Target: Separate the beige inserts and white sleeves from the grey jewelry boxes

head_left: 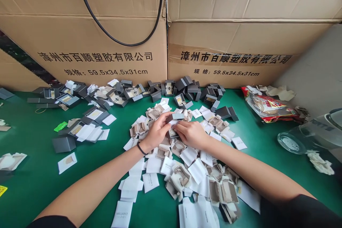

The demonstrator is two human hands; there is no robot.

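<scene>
My left hand (157, 132) is wrapped round the left side of a small grey box (176, 117) with its lid up. My right hand (192, 134) has its fingers bent into the front of the same box, gripping it from the right. A bit of white shows between the fingers, but what it is I cannot make out. Beneath both hands spreads a heap of folded grey-white card inserts (178, 176) mixed with white printed cards (151, 182). Just beyond the hands, an opened dark box (180, 101) stands with its inside facing me.
Several dark boxes (188, 87) line the back of the green table (101, 171), with more at left (64, 144). Large cardboard cartons (107, 39) form a wall behind, and a black cable (125, 44) hangs down. At right are a red snack bag (272, 108) and a clear jug (312, 133).
</scene>
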